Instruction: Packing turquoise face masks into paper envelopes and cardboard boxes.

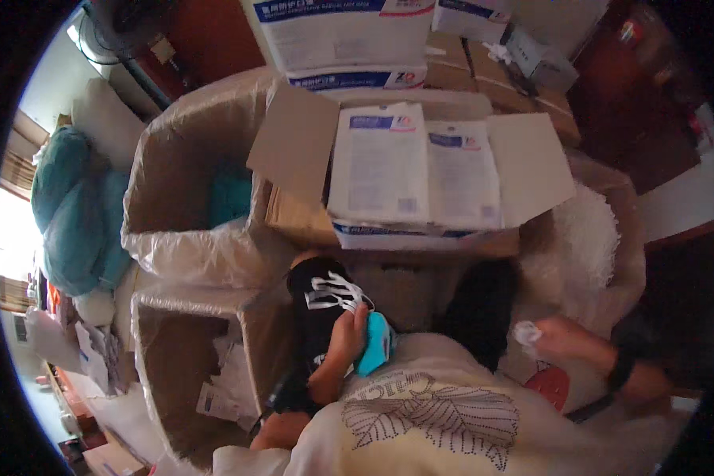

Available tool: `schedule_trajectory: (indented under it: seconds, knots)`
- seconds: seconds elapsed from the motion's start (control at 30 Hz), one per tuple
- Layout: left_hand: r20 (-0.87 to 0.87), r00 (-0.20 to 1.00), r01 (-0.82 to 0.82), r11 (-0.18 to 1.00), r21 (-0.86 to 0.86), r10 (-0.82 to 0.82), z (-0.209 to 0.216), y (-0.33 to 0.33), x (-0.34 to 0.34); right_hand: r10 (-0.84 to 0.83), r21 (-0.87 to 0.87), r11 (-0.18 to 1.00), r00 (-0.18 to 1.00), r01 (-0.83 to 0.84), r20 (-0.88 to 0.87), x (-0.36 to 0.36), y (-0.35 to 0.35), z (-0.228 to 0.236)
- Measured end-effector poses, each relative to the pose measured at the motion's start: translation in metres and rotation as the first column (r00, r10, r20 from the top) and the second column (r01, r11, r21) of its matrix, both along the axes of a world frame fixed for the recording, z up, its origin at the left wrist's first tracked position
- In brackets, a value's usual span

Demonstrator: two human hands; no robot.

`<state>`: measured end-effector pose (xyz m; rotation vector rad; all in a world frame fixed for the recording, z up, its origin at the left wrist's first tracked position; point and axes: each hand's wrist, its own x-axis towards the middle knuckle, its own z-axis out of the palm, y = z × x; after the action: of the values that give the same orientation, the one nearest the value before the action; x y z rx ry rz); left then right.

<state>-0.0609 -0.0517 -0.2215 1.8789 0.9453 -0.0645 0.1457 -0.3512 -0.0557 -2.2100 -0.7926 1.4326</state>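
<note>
A teal mask stack (375,343) is gripped upright by the left hand (347,337), its long axis running near to far, just right of the fingers. A small white wad (525,332) is pinched in the right hand (559,337).

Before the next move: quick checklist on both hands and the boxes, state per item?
1. Left hand has hold of the teal mask: ok, fingers curl over it.
2. Right hand holds something: ok, a small white piece at the fingertips; what it is, cannot tell.
3. Open carton in front, flaps spread: ok, two white flat packs lie on top.
4. Plastic-lined box at left open: ok, something teal inside.
5. Lower left box open: ok, loose papers inside.
6. Hands apart from each other: ok.
</note>
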Motion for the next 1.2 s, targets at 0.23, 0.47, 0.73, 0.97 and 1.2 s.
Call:
schedule_trajectory:
  seconds: [0.23,0.47,0.73,0.97,1.2]
  knots:
    - [0.264,0.852,0.440,-0.345,-0.829,0.451,0.012,0.023,0.001,-0.124,0.559,0.829,0.968,-0.019,0.217,-0.010,0.123,-0.008]
    - [0.353,0.889,0.442,-0.345,-0.828,0.293,0.035,0.006,-0.012,0.397,0.661,0.541,0.851,-0.520,0.344,-0.042,0.201,-0.023]
    - [0.432,0.896,0.445,-0.186,-0.876,0.105,0.032,0.007,-0.024,0.316,0.743,0.453,0.868,-0.492,0.382,-0.052,0.201,-0.041]
    - [0.467,0.879,0.305,0.866,-0.397,-0.095,0.059,0.091,-0.010,0.406,0.473,0.776,0.904,-0.418,0.134,-0.047,0.182,-0.033]
    - [0.147,0.653,0.604,0.627,0.492,-0.743,0.136,0.038,0.037,0.376,0.657,0.686,0.925,-0.314,0.050,-0.054,0.183,-0.043]
